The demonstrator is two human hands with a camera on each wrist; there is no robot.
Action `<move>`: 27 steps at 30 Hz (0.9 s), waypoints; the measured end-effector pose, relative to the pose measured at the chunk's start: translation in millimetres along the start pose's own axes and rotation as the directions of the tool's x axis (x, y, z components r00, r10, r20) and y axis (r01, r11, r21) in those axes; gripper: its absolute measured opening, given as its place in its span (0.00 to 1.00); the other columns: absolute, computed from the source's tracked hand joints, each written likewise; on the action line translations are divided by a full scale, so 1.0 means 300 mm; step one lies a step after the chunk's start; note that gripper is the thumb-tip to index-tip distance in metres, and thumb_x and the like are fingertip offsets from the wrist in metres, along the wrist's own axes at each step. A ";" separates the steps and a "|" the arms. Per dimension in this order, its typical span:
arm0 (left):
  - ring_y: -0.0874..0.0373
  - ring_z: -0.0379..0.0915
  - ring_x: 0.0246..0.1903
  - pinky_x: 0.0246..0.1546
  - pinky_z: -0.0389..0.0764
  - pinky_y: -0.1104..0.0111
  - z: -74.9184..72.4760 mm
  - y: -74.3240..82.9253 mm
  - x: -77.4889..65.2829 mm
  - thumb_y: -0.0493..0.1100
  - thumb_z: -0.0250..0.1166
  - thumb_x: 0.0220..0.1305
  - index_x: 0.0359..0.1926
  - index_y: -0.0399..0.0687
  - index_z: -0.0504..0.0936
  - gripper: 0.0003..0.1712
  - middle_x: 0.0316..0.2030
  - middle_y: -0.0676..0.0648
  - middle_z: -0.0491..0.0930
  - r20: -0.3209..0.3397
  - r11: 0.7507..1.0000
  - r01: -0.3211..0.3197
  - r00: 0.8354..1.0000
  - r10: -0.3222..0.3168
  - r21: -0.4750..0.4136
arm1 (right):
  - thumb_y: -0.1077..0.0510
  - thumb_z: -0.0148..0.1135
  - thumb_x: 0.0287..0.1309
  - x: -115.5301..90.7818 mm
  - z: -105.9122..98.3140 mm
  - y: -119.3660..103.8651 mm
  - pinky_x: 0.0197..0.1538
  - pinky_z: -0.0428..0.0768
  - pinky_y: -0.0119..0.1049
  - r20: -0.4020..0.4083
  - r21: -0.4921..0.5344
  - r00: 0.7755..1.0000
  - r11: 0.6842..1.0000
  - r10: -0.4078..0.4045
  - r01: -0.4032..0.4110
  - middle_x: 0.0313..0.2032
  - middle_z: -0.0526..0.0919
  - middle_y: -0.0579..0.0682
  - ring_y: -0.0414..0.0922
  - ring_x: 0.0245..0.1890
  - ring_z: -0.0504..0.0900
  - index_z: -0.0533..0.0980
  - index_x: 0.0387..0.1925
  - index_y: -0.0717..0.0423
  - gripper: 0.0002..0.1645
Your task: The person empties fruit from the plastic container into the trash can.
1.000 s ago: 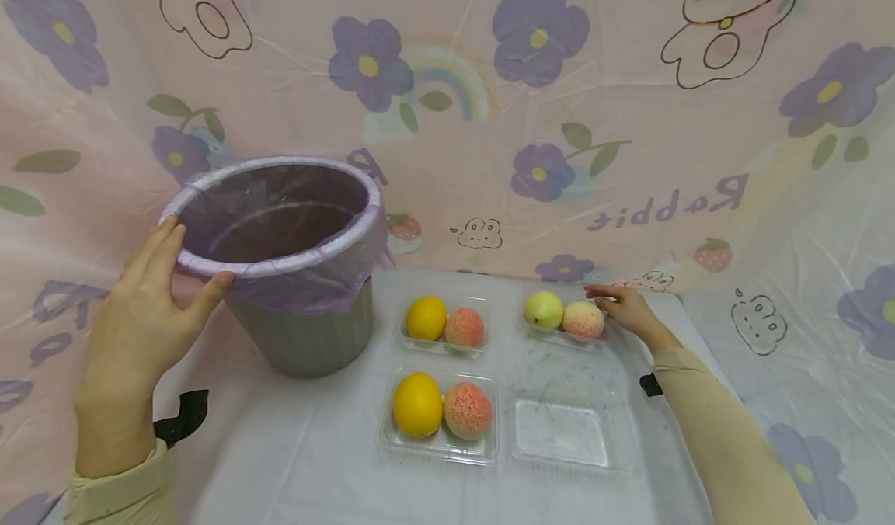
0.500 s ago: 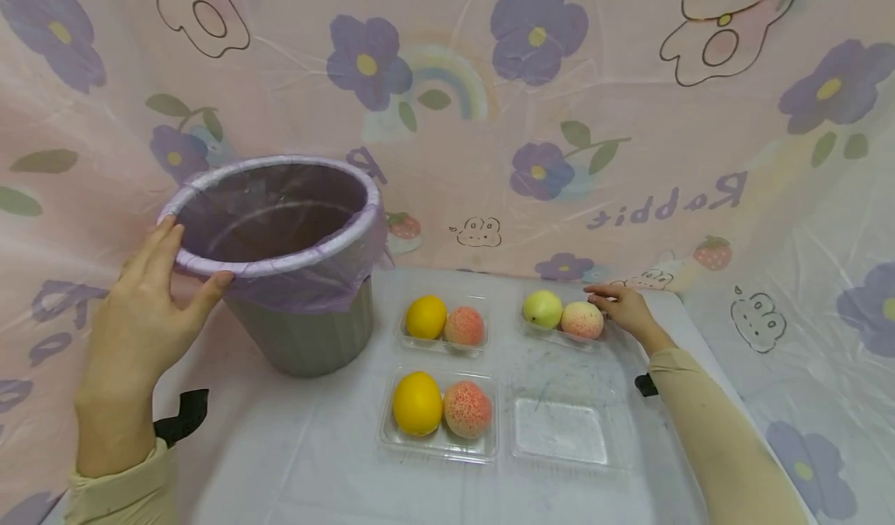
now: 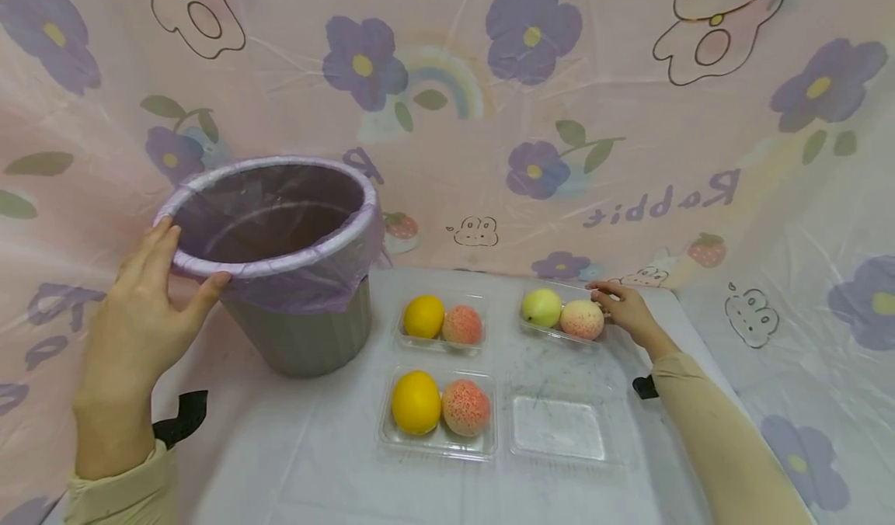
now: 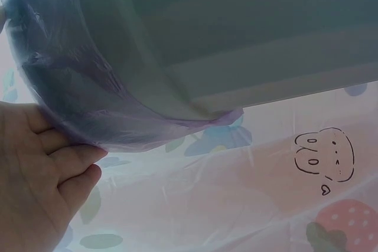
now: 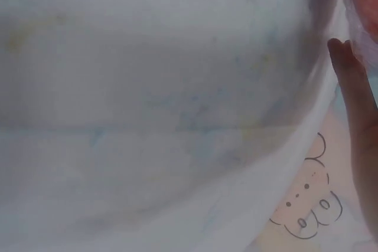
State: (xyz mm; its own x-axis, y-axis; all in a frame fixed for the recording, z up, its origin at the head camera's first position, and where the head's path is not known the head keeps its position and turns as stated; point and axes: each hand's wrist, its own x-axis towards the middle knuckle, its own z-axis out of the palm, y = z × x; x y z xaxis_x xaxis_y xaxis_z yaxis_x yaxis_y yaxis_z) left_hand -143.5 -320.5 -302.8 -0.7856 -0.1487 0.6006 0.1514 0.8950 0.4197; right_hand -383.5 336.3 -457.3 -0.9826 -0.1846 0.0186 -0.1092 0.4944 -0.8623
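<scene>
My left hand [image 3: 143, 307] rests against the left rim of a grey bin [image 3: 322, 338], fingers fairly straight and thumb spread along the rim. A thin purple bag lines the bin [image 4: 254, 28] and folds over its edge. At the back right, my right hand [image 3: 629, 315] pinches the right edge of a clear plastic box [image 3: 555, 335]. Inside that box lie a pale green round fruit [image 3: 541, 307] and a pale pinkish peach [image 3: 582, 320]. In the right wrist view, fingertips [image 5: 339, 45] meet the box's edge; the thumb is hard to make out.
Two more clear boxes, one behind [image 3: 440, 345] and one in front [image 3: 437, 449], each hold a yellow fruit and a pink peach. A fruitless clear box [image 3: 559, 428] stands front right. Printed curtain [image 3: 447, 160] closes off the table's back and sides.
The view has shifted slightly. Both hands keep almost the same places, and the right hand's box has moved very little, if at all.
</scene>
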 end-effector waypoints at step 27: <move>0.32 0.52 0.77 0.74 0.52 0.36 0.001 0.004 0.001 0.62 0.64 0.72 0.79 0.37 0.61 0.48 0.79 0.37 0.57 -0.020 0.999 -0.031 0.999 0.030 -0.017 | 0.46 0.59 0.76 -0.139 -0.007 -0.185 0.34 0.85 0.26 -0.297 0.187 0.953 0.982 0.064 -0.007 0.41 0.80 0.39 0.29 0.36 0.84 0.80 0.62 0.54 0.23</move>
State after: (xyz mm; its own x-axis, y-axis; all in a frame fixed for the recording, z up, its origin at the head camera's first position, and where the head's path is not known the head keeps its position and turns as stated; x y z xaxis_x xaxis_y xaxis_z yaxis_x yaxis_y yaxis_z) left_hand -143.8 -319.5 -302.3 -0.7683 -0.1300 0.6268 0.1857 0.8919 0.4125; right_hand -336.7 318.4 -409.3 -0.9877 0.1081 0.1128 -0.0717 0.3278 -0.9420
